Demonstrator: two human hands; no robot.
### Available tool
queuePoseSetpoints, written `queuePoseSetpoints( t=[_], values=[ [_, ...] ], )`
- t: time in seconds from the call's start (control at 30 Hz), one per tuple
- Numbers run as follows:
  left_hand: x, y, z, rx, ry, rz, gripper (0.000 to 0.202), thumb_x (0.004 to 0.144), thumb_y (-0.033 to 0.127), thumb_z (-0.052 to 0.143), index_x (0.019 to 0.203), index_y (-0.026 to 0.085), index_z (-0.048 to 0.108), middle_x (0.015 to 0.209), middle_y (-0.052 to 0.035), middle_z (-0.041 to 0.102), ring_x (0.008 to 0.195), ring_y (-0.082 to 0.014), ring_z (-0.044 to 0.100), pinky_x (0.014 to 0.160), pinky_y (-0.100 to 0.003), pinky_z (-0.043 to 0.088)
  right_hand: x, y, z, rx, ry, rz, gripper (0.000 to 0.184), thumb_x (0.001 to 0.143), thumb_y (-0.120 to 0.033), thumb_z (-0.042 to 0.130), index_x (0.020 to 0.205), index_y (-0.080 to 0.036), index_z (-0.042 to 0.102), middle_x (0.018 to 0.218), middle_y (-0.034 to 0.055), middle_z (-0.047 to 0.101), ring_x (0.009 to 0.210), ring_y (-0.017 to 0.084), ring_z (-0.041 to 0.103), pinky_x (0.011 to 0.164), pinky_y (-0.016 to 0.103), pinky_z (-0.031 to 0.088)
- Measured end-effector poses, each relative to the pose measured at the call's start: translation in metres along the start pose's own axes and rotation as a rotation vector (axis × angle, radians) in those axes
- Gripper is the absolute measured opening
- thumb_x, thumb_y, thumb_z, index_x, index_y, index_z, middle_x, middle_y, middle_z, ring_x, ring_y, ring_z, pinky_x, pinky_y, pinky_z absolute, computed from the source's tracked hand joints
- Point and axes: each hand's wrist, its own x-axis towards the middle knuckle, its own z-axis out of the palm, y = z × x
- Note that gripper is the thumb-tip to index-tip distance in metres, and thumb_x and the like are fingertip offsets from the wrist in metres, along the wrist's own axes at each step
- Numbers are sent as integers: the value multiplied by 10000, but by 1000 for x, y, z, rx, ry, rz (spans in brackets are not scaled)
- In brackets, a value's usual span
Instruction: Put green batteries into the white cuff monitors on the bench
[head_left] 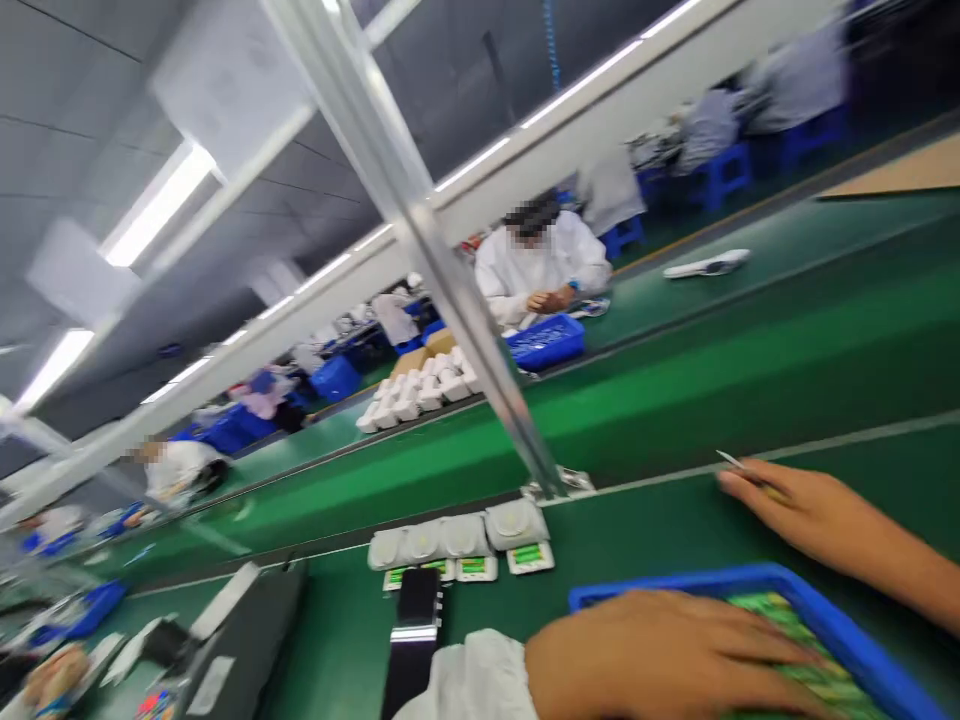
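Note:
My left hand [664, 655], in a white sleeve, reaches palm down over a blue tray [690, 580] at the lower right. Its fingers are stretched out over green pieces [795, 625] in the tray, which are too blurred to name; the fingertips' contact with them is unclear. Beyond the tray's right side, my right hand [810, 510] is closed around a thin pointed tool [757, 482], its metal tip sticking out toward the left. Left of the tray stand several white housings [457, 535] in a row, with green cells [527, 553] showing in white holders in front.
A dark flat object [416, 620] lies near my left sleeve, with a grey bin [240, 650] farther left. A metal post [480, 340] rises behind the housings. Across the green belt [675, 370], a co-worker [536, 260] sits by a blue basket [547, 342]. Another person's hand [56, 675] shows lower left.

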Motion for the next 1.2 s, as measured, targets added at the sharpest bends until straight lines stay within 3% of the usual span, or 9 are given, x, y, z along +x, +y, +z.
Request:
queuePoseSetpoints(
  t=[0.07, 0.17, 0.33, 0.53, 0.63, 0.87, 1.0, 1.1, 1.2],
  values=[
    [2, -4, 6, -52, 110, 77, 567, 1117, 461, 406, 1435, 71, 668, 1604, -118, 566, 1576, -218, 442, 1368, -280, 258, 0, -39, -13, -22, -88, 1, 377, 923, -656, 524, 751, -334, 619, 824, 143, 705, 806, 365, 694, 792, 509, 491],
    [4, -13, 15, -189, 194, 69, 482, 1087, 421, 483, 1411, 110, 660, 1572, -150, 597, 1518, -261, 519, 1333, -396, 384, 5, -64, -22, -125, -89, 21, 460, 954, -645, 422, 702, -263, 469, 673, 57, 587, 661, 247, 548, 674, 373, 400],
    [7, -10, 12, -231, 227, 19, 404, 1055, 346, 571, 1416, 175, 631, 1601, -134, 568, 1509, -301, 521, 1279, -504, 463, 5, -58, -29, -136, -81, 6, 403, 999, -530, 425, 737, -228, 467, 683, 11, 540, 653, 177, 465, 657, 314, 315],
    [-2, -7, -9, -3, 335, -140, 337, 1063, 187, 473, 1345, 198, 658, 1520, -112, 635, 1358, -308, 604, 1125, -529, 567, 9, -46, -29, -73, -71, -10, 376, 1012, -472, 456, 781, -200, 575, 713, 3, 588, 693, 166, 507, 678, 290, 332],
    [-9, -12, -18, 90, 264, -333, 345, 1055, 168, 472, 1313, 229, 693, 1486, -97, 652, 1261, -332, 644, 1003, -523, 590, 10, -42, -29, -61, -75, -27, 374, 1018, -464, 466, 807, -191, 610, 743, 9, 621, 706, 165, 531, 694, 286, 351],
    [-9, -3, -37, 25, -52, -740, 350, 1122, 296, 399, 1275, 282, 713, 1099, -65, 724, 1015, -285, 741, 749, -367, 541, 10, -41, -29, -63, -91, -6, 352, 1026, -434, 483, 828, -186, 634, 750, 7, 632, 711, 162, 538, 699, 281, 352],
    [-8, -2, -41, -13, -112, -761, 281, 1106, 277, 436, 1219, 249, 692, 1124, -68, 728, 1010, -302, 744, 758, -376, 524, 10, -45, -34, -44, -117, 4, 353, 1011, -451, 509, 842, -176, 652, 730, -6, 605, 694, 153, 511, 688, 278, 348],
    [-10, -5, -37, -62, -81, -743, 313, 1088, 209, 431, 1325, 243, 633, 1241, -88, 729, 1064, -313, 744, 798, -393, 533, 9, -49, -45, 50, -337, -17, 353, 967, -506, 623, 914, -168, 708, 762, -7, 623, 690, 149, 515, 677, 272, 377],
    [-10, -11, -27, -124, -19, -709, 365, 1079, 159, 397, 1376, 247, 590, 1302, -87, 730, 1128, -316, 737, 855, -405, 536, 7, -52, -54, 51, -484, -105, 371, 886, -517, 785, 1037, -179, 771, 984, 43, 704, 848, 182, 609, 754, 275, 445]
  ],
)
